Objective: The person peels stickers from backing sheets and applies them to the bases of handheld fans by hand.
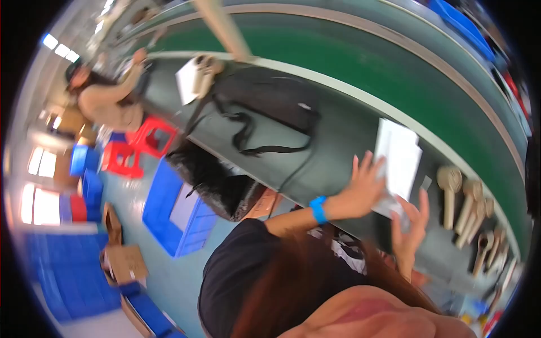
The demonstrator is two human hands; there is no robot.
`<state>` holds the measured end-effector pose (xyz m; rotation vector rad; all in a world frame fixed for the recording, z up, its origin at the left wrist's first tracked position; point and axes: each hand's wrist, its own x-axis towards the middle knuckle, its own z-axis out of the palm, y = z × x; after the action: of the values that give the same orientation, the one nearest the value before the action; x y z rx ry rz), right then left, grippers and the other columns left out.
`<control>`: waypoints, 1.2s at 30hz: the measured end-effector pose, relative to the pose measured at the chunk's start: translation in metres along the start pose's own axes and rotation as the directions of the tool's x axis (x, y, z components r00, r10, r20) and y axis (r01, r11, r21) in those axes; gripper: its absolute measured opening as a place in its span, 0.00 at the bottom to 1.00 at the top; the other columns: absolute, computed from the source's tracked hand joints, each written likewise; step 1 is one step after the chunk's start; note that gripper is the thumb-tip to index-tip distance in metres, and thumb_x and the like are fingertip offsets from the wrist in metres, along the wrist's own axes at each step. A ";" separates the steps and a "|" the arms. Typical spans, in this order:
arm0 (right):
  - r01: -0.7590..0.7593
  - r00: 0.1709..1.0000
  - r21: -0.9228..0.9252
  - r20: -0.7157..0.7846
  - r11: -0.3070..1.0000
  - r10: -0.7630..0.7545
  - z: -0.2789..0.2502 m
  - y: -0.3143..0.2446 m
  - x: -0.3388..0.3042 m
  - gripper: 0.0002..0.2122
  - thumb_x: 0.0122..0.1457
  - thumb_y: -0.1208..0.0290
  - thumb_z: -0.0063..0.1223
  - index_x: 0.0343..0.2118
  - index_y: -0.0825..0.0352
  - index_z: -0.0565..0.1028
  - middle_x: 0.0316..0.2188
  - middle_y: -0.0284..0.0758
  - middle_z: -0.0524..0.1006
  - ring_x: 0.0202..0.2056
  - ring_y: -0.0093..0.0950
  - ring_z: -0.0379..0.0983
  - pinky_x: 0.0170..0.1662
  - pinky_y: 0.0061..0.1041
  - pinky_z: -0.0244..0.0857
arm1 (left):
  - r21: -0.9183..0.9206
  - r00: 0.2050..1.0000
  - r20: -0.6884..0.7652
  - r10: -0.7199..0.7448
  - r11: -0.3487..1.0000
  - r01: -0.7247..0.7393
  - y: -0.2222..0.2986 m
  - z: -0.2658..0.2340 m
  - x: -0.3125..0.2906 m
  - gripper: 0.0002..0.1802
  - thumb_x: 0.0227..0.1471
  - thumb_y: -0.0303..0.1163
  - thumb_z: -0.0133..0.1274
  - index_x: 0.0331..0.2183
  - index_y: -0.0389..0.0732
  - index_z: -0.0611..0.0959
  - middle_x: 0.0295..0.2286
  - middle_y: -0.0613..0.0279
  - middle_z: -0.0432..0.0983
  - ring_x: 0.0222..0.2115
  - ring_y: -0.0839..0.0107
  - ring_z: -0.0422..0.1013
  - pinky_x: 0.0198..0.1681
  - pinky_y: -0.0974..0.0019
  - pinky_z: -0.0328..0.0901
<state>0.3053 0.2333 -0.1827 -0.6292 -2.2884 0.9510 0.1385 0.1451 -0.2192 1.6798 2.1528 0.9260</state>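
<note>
White paper sheets (398,160) lie in a loose stack on the dark work table. Over the near left edge of the stack reaches my left hand (365,190), a blue band (319,210) on its wrist, its fingers stretched out. At the near end of the papers is my right hand (410,228), thumb and fingers apart. Something pale and see-through, perhaps a thin plastic bag, shows between the two hands; its outline is blurred. To the right, several beige handled pieces with round heads (449,180), like shower heads or hair dryers, lie in a row.
A black bag (265,93) with a loose strap lies left on the table. Beyond the table's pale edge runs a green conveyor belt (338,62). A blue crate (163,217), a black plastic sack (217,188) and red stools (121,159) are left. Another person (110,101) sits far left.
</note>
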 end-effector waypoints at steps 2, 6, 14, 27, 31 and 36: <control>0.119 0.988 -0.057 0.105 0.991 -0.113 0.006 -0.004 0.005 0.18 0.51 0.79 0.55 0.47 0.66 0.71 0.50 0.44 0.70 0.50 0.39 0.67 0.52 0.31 0.59 | -0.321 0.989 -0.151 0.003 0.946 -0.052 -0.016 0.007 -0.008 0.22 0.54 0.24 0.41 0.52 0.34 0.66 0.56 0.42 0.51 0.59 0.47 0.45 0.61 0.47 0.40; 0.038 0.958 -0.097 0.286 0.995 -0.009 0.011 0.000 0.011 0.22 0.50 0.75 0.57 0.51 0.65 0.67 0.53 0.44 0.66 0.57 0.41 0.58 0.56 0.37 0.53 | -0.698 0.940 -0.214 -0.266 0.714 0.043 -0.020 -0.009 -0.003 0.23 0.55 0.26 0.41 0.53 0.32 0.64 0.52 0.41 0.60 0.53 0.50 0.59 0.57 0.60 0.52; 0.078 0.992 -0.139 0.113 0.987 -0.062 -0.007 0.025 0.001 0.31 0.51 0.75 0.56 0.58 0.65 0.56 0.53 0.42 0.65 0.57 0.39 0.58 0.58 0.39 0.49 | 0.130 0.997 0.003 0.082 0.988 -0.081 0.001 -0.007 0.006 0.29 0.52 0.37 0.51 0.53 0.36 0.66 0.57 0.39 0.49 0.55 0.38 0.47 0.56 0.46 0.47; -0.307 0.823 -0.180 -0.543 0.934 0.166 -0.076 0.069 0.009 0.37 0.46 0.78 0.62 0.58 0.65 0.53 0.40 0.38 0.77 0.38 0.33 0.74 0.40 0.27 0.68 | 0.055 0.998 -0.066 0.009 0.998 -0.006 0.015 -0.007 0.019 0.28 0.49 0.34 0.54 0.51 0.36 0.68 0.56 0.44 0.52 0.54 0.44 0.49 0.56 0.47 0.46; -0.088 0.771 -0.270 -0.628 0.959 -0.106 -0.072 0.046 0.023 0.39 0.44 0.79 0.65 0.57 0.68 0.52 0.39 0.38 0.77 0.33 0.24 0.72 0.36 0.20 0.66 | -0.027 0.972 -0.160 0.170 0.984 -0.177 0.031 -0.020 0.034 0.22 0.49 0.27 0.53 0.48 0.35 0.72 0.53 0.46 0.58 0.50 0.50 0.59 0.52 0.55 0.56; 0.110 0.731 -0.256 -0.634 0.961 -0.252 -0.053 0.030 0.037 0.43 0.38 0.80 0.69 0.56 0.70 0.50 0.36 0.37 0.75 0.26 0.20 0.64 0.33 0.18 0.63 | -0.439 0.963 -0.103 0.249 0.857 -0.269 0.074 -0.024 0.049 0.22 0.48 0.23 0.53 0.47 0.34 0.72 0.50 0.47 0.63 0.38 0.62 0.72 0.37 0.65 0.68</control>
<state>0.3197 0.2997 -0.1622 -0.6755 -1.7516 0.3073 0.1679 0.1931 -0.1462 1.7335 1.5802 1.4190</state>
